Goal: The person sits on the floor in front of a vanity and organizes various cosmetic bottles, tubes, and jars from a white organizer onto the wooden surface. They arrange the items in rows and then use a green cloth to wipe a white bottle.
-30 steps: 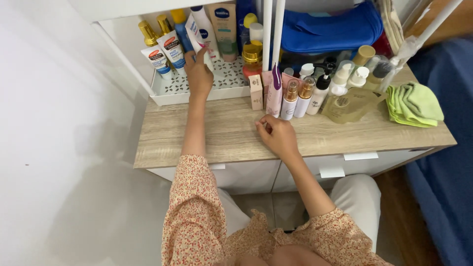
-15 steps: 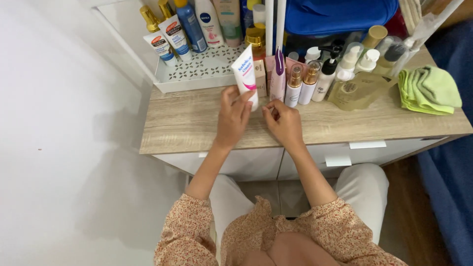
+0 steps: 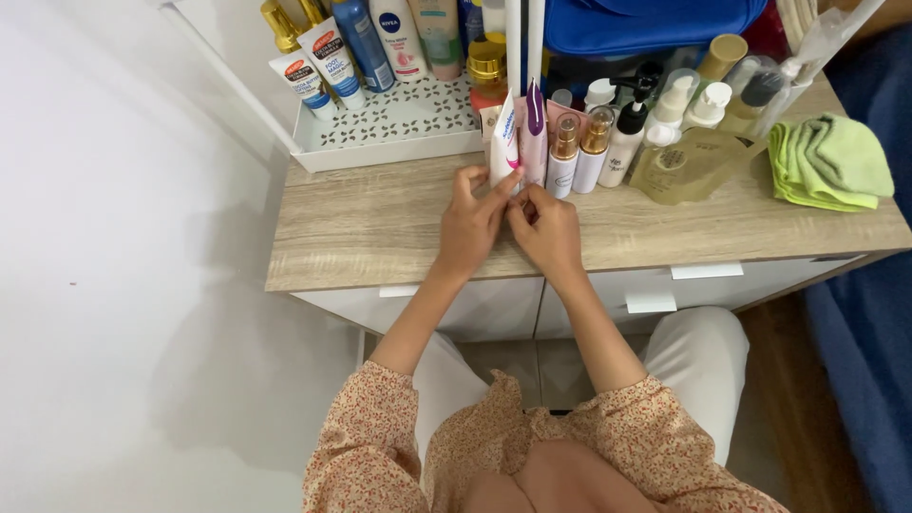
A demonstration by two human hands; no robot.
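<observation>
The wooden desk top (image 3: 380, 228) fills the middle of the frame, and the white tray (image 3: 399, 142) sits at upper centre. At centre, my left hand (image 3: 472, 226) and right hand (image 3: 543, 228) both pinch the base of the white tube (image 3: 504, 142), which stands upright. I judge a tilt right could topple the purple tube (image 3: 534, 142) and small bottles (image 3: 579, 152) packed just beside it.

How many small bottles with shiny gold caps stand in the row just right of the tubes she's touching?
2. One small clear bottle with a gold cap stands beside the purple-capped pink tube; a second stands right of it, against the white black-pump bottle. Others may be hidden behind.
</observation>
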